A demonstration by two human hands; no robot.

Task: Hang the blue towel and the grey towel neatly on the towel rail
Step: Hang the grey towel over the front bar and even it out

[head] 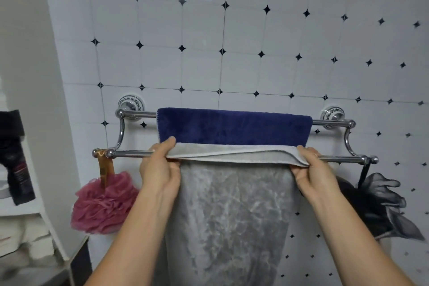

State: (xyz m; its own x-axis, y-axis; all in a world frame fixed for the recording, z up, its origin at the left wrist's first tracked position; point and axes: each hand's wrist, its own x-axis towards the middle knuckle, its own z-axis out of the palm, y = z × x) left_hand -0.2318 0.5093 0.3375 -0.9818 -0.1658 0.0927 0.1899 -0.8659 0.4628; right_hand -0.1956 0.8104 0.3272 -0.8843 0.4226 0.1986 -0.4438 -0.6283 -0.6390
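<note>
blue towel (234, 126): rear bar (139, 114) | grey towel (232, 216): front bar (130, 153) | left hand (160, 169), right hand (313, 172): fingers (169, 145) pinch grey towel

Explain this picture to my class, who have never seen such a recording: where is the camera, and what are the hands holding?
No machine here: a person wears one camera on the head, looking forward and down, so you see their own arms. The left hand and right hand each pinch the folded top edge of the grey towel, draped over the front bar of the towel rail. The blue towel hangs over the back bar. A pink bath sponge hangs from the rail's left end.
</note>
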